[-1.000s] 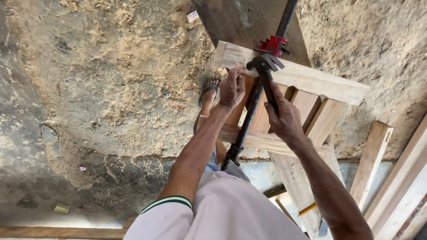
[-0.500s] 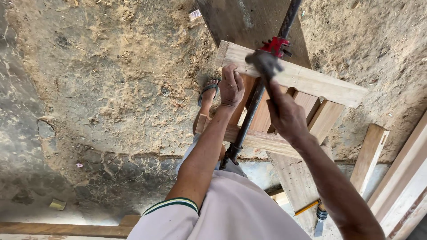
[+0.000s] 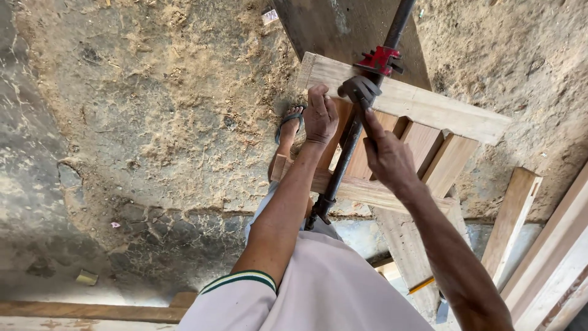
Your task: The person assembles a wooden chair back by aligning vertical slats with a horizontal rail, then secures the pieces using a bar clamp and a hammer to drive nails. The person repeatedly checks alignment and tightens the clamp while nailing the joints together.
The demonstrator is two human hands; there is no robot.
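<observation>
My right hand (image 3: pixel 387 156) grips the handle of a hammer (image 3: pixel 359 90). Its dark head sits against the pale top rail (image 3: pixel 441 110) of a wooden frame lying on the floor, just below the red jaw (image 3: pixel 380 60) of a black pipe clamp (image 3: pixel 338 168). The clamp's bar runs across the frame from the top rail to the lower rail. My left hand (image 3: pixel 320 116) presses down on the frame beside the bar, just left of the hammer head. My sandalled foot (image 3: pixel 289 125) stands at the frame's left edge.
The concrete floor is covered with sawdust (image 3: pixel 184 104). A dark board (image 3: pixel 331 24) lies under the frame at the top. Several loose planks (image 3: pixel 511 214) lie at the right, and a long plank (image 3: pixel 79 309) runs along the bottom left.
The hammer head has shifted only slightly by the red jaw. Both hands keep their places on the hammer and the frame.
</observation>
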